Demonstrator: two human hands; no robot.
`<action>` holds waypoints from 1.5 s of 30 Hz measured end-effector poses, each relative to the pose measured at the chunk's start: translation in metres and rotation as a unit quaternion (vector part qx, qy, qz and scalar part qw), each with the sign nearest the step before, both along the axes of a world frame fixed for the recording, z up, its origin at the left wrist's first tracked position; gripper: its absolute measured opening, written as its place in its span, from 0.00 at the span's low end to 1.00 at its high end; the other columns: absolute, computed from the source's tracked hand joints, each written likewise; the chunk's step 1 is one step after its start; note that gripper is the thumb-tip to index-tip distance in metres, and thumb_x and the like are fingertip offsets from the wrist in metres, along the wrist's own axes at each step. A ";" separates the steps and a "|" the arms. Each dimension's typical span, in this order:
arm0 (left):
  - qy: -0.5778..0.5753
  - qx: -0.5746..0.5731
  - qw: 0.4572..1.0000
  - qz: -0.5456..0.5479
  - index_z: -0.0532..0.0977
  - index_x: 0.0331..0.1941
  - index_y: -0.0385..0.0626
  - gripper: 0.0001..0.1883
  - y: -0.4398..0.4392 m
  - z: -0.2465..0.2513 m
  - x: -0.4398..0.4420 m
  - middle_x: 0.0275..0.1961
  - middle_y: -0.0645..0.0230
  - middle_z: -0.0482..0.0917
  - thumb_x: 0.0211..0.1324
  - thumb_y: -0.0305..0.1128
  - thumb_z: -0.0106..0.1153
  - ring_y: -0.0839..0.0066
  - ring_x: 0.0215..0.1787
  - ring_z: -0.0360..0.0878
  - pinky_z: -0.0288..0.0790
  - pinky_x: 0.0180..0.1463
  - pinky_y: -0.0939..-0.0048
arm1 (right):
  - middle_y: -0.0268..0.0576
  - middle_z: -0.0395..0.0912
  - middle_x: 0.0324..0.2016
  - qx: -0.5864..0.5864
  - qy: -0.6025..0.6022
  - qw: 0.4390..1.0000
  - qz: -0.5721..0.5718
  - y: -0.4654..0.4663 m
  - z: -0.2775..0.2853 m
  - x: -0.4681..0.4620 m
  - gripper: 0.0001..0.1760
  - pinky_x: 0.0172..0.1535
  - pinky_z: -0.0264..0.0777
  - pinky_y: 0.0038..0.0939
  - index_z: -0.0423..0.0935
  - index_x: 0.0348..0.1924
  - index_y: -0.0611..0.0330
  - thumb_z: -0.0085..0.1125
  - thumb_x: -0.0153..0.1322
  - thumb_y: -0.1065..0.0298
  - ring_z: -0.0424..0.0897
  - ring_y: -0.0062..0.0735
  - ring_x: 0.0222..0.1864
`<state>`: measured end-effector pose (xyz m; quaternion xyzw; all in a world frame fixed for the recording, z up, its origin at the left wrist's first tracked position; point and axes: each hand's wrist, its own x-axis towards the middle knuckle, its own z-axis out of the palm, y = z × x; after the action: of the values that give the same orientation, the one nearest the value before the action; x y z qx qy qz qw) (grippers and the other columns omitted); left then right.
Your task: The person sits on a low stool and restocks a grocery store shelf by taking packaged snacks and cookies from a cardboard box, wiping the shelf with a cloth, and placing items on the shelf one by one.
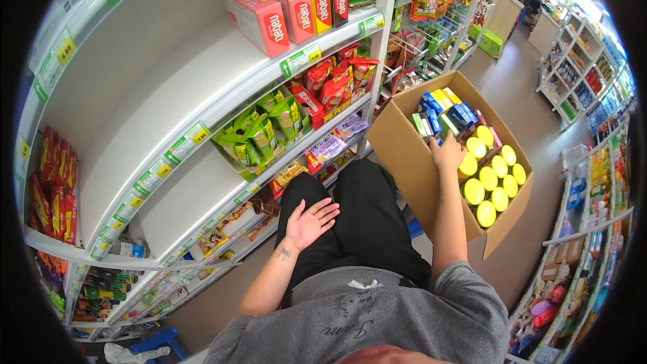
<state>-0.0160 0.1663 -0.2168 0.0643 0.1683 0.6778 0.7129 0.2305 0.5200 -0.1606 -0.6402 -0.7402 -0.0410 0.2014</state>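
My left hand (312, 222) is palm up above my thigh, its fingers apart and nothing in it. My right hand (449, 153) reaches into an open cardboard box (414, 177) to the right of my knees. Its fingertips are among small cartons, close to a green and white carton (447, 125); whether they grip one is not clear. Blue cartons (461, 115) and yellow cartons (445, 98) lie at the box's far end. Several canisters with yellow lids (488, 178) stand upright in the near end.
On the left shelving, pink snack boxes (270, 25) stand on the upper shelf (202, 55). Green snack bags (263, 131) and red snack bags (336, 81) sit one level lower. A blue stool (162, 341) is at lower left. Stocked shelves (571, 242) line the aisle's right side.
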 end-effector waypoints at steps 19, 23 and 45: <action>0.008 0.001 1.000 0.009 0.64 0.68 0.41 0.36 -0.007 0.000 -0.002 0.69 0.51 0.67 0.68 0.59 0.40 0.57 0.71 0.63 0.58 0.71 0.55 | 0.50 0.83 0.48 -0.327 -0.096 0.940 -0.004 0.025 0.039 -0.013 0.36 0.70 0.48 0.55 0.83 0.50 0.57 0.55 0.64 0.34 0.80 0.45 0.54; 0.006 0.003 1.000 0.015 0.64 0.68 0.41 0.36 -0.008 0.002 -0.002 0.69 0.51 0.67 0.68 0.59 0.40 0.57 0.71 0.63 0.58 0.71 0.55 | 0.49 0.85 0.45 -0.238 -0.093 0.967 -0.011 0.028 0.016 -0.016 0.31 0.66 0.57 0.52 0.85 0.45 0.55 0.60 0.62 0.38 0.83 0.44 0.50; -0.011 0.014 1.000 0.011 0.63 0.68 0.40 0.36 -0.008 0.001 -0.004 0.70 0.51 0.66 0.70 0.58 0.36 0.59 0.71 0.64 0.60 0.71 0.59 | 0.48 0.81 0.34 0.249 0.328 0.906 0.101 -0.061 0.099 0.030 0.20 0.45 0.73 0.33 0.78 0.38 0.66 0.75 0.61 0.64 0.80 0.36 0.37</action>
<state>-0.0205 0.1578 -0.2158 0.0652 0.1521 0.6885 0.7061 0.2610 0.4587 -0.0619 -0.4683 -0.6588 0.0084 0.5888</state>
